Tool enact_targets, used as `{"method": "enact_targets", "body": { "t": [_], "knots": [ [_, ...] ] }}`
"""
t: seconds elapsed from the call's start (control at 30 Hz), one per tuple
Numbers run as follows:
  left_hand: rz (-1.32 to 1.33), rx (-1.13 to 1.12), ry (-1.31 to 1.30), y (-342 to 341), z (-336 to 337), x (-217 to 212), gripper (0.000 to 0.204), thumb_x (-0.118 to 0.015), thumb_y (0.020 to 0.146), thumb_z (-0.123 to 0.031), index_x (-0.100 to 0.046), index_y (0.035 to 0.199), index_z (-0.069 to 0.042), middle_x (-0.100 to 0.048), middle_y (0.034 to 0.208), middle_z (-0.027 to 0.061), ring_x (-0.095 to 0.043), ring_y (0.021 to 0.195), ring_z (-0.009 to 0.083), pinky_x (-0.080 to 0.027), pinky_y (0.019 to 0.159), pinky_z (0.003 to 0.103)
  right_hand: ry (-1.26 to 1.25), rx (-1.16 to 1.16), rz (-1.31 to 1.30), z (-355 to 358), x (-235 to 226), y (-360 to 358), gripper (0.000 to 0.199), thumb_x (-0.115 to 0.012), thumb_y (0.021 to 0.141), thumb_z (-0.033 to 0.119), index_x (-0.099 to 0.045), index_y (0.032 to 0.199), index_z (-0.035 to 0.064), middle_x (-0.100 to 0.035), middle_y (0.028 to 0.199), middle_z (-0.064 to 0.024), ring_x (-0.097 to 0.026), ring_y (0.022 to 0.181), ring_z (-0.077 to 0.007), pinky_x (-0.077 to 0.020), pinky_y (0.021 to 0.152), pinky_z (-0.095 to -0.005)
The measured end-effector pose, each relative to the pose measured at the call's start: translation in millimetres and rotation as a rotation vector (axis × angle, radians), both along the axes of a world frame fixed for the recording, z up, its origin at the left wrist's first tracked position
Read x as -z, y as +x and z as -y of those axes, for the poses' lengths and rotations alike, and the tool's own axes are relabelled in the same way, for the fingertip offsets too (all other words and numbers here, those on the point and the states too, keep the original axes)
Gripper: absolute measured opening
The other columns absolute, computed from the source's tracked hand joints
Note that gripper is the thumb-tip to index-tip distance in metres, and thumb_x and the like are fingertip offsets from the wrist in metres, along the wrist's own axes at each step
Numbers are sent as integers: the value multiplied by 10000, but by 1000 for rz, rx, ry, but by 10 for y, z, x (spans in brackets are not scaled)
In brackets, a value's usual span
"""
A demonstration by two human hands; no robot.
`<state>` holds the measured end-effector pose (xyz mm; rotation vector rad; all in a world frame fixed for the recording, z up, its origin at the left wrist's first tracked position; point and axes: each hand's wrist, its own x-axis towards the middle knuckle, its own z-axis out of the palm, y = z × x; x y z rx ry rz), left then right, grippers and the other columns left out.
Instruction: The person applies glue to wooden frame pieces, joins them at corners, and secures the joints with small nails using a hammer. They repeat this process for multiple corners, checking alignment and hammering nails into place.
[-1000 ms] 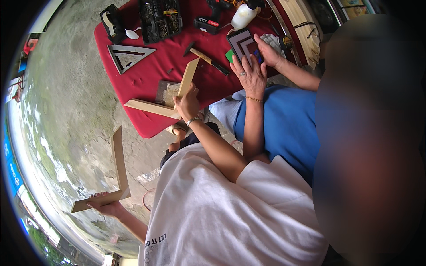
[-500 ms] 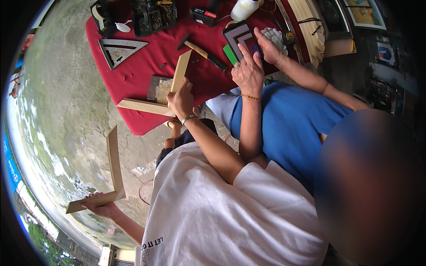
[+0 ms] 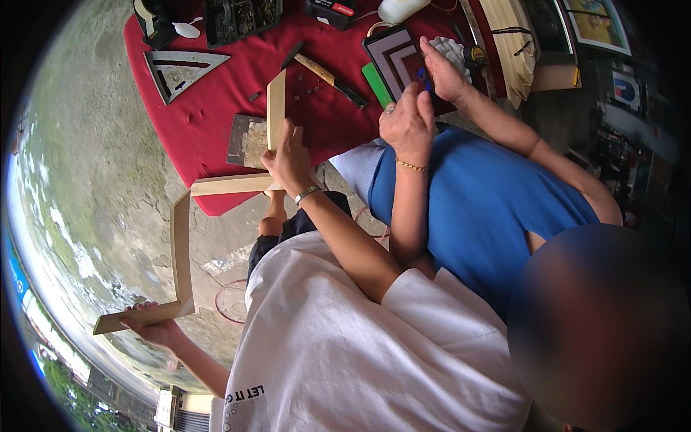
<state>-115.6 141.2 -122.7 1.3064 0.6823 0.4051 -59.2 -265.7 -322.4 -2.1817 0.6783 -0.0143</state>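
My left hand (image 3: 152, 322) grips the lower arm of an L-shaped wooden frame corner (image 3: 182, 245), held out at the left beyond the table. My right hand (image 3: 288, 160) is closed around the joint of a second L-shaped wooden frame corner (image 3: 234, 184) at the table's near edge. One arm of that piece points away over the table and the other points left. In this view its left end appears close to the top end of the first piece. My right fingers partly cover the second joint.
A co-worker in blue at my right has both hands (image 3: 410, 122) by a tablet (image 3: 394, 61) displaying nested corner shapes. On the red-covered table (image 3: 205, 133) lie a hammer (image 3: 320, 72), a triangular square (image 3: 183, 72), a tray of fasteners (image 3: 241, 21) and a tape measure (image 3: 475, 56).
The right-hand corner has turned and shifted left, and the left-hand corner has moved slightly up and left. Their ends now appear closer. The co-worker's pointing finger has drawn back from the tablet.
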Motion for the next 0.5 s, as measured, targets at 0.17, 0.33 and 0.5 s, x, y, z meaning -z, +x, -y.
{"method": "enact_targets", "body": {
  "t": [0.17, 0.33, 0.5],
  "knots": [
    [-2, 26, -38, 55, 41, 61, 322, -614, 1008, -452, -605, 1101, -144, -612, 832, -6, -604, 731, 127, -532, 650, 287, 19, -45, -46, 28, 13, 16, 764, -748, 784, 170, -319, 1390, -7, -500, 1098, -252, -677, 773, -451, -622, 618, -464],
    [-47, 29, -11, 186, 73, 192, 334, -619, 1006, -456, -599, 1108, -139, -609, 849, -11, -593, 746, 120, -512, 659, 279, 34, -73, -50, 69, 70, -8, 801, -779, 805, 221, -308, 1410, -12, -498, 1110, -254, -673, 793, -455, -619, 626, -468],
    [-85, 71, 19, 397, -72, 390, 354, -622, 998, -475, -597, 1115, -143, -606, 852, -14, -587, 747, 117, -500, 666, 266, 19, -63, 14, 101, 131, -89, 801, -778, 834, 278, -327, 1419, -31, -505, 1132, -254, -666, 806, -451, -607, 626, -474]
  ]
}}
